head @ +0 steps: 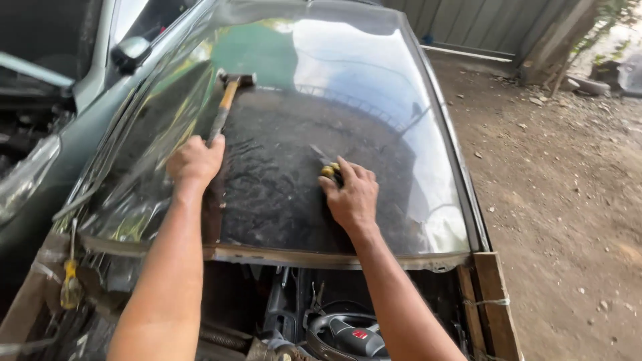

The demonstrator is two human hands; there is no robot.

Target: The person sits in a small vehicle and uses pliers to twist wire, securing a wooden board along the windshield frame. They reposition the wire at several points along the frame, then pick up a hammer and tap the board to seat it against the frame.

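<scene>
2 hands (195, 162) (352, 195) on windshield (281, 174): left fists hammer (226, 100), right clasps screwdriver (326, 166).

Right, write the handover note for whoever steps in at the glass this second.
Left hand: gripping the wooden-handled scraper, its head far up the curved car windscreen.
Right hand: pressing a small yellow-handled blade tool flat on the glass.
Windscreen lies on a wooden frame; a yellow-handled screwdriver hangs at its left corner.
Done: cannot tell. Left: dark wrinkled film covers the middle.
</scene>
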